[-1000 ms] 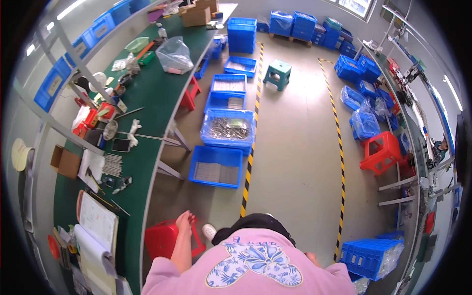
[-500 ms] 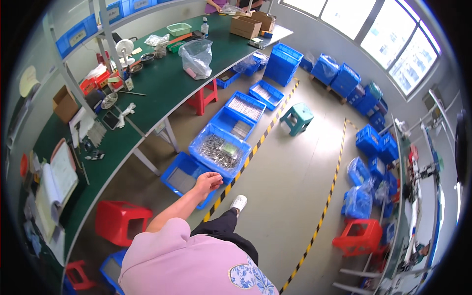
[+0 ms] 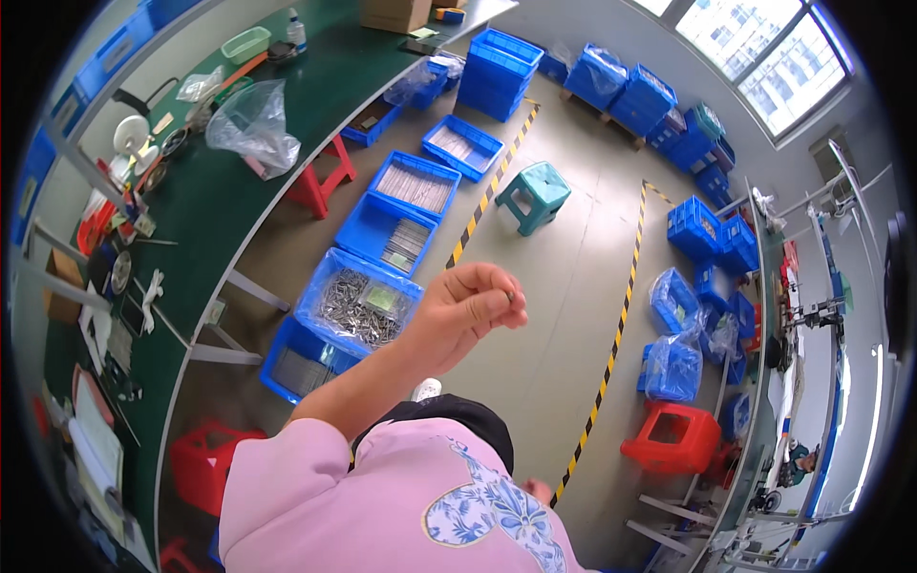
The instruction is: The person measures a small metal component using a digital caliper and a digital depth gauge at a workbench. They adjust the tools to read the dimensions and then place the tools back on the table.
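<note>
Small dark part, pinched at the fingertips of our left hand, sits raised in front of us above the floor; it is too tiny to tell its exact kind. We judge it light, stiff and probably metal, so likely slick, and best held as now, between thumb and fingertips. That hand is curled together, clamped on the part. Our right hand barely shows past the pink shirt, and we cannot tell whether it is closed or spread.

Just beyond the left hand, a blue bin of metal pieces lined with clear plastic rests on the floor, with more blue trays in a row behind it. To the left runs the long green surface, carrying a clear plastic bag and tools. A teal stool stands by the yellow-black floor tape, a red stool to the right, and stacked blue crates under the windows.
</note>
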The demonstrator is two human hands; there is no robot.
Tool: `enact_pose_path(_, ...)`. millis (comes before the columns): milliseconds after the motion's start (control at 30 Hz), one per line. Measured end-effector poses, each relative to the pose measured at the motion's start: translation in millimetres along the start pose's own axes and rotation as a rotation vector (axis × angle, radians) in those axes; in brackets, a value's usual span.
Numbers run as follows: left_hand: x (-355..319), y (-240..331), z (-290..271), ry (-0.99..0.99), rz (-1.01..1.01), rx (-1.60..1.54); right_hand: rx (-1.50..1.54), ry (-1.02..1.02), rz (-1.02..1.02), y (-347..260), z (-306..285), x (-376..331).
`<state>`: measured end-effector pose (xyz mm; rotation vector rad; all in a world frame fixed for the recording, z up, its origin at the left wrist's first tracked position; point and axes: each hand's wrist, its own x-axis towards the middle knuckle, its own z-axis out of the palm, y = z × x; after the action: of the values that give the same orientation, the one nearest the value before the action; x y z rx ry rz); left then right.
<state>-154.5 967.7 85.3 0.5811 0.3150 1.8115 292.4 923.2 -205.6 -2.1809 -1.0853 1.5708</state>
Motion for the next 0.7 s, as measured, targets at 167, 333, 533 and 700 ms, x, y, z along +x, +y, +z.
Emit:
enact_pose_path(167, 37, -3, -6, 0.015, 0.044, 0.068, -0.095, 0.0, -0.332, -119, 15, 73)
enact_pose_path(333, 79, 0, -19, 0.097, 0.201, 0.228, -0.145, -0.118, -0.573, -256, 48, 97)
enact_pose_path(533, 147, -1, -39, 0.158, 0.366, 0.297, -0.314, -0.278, -0.599, -320, 61, 183)
enact_pose_path(700, 217, -3, -49, 0.166, 0.33, -0.054, -0.368, -0.293, -0.624, -405, 56, 242)
